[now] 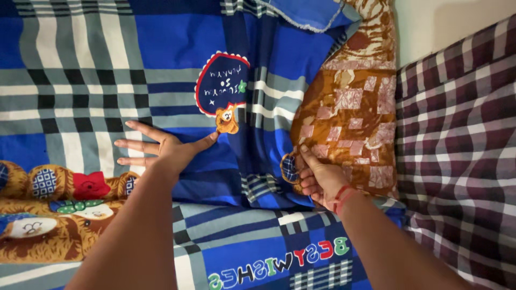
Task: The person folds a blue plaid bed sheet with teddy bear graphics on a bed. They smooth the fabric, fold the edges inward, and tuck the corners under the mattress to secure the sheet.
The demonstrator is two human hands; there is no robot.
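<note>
Left hand (161,150) lies flat on the blue checked bedsheet (80,80), fingers spread wide, thumb reaching toward a small bear patch (227,120) printed under a dark blue badge (220,86); it holds nothing, palm just pressing the cloth. Right hand (321,180) is curled at the lower edge of an orange-brown patterned pillow (349,118), thumb on top, fingers tucked under where the blue cloth meets the pillow; it looks pinched on the cloth edge, but the fingertips are hidden so I can't tell exactly what they grip, cloth or pillow or both. A red thread band (341,196) sits on the right wrist. The blue cloth wraps up around the pillow's left side in folds, so the pillow's left half is covered and only its right face shows; its top runs out of frame. The pillow sits at the right side of the bed, touching a maroon checked blanket (462,134) that fills the right edge and is cut off by the frame. A teddy bear print (48,215) fills the sheet's lower left corner, partly cut off. A folded blue cloth corner (312,13) with a frayed hem shows at the top edge. Pale wall (446,21) at top right. Both forearms enter from the bottom edge.
</note>
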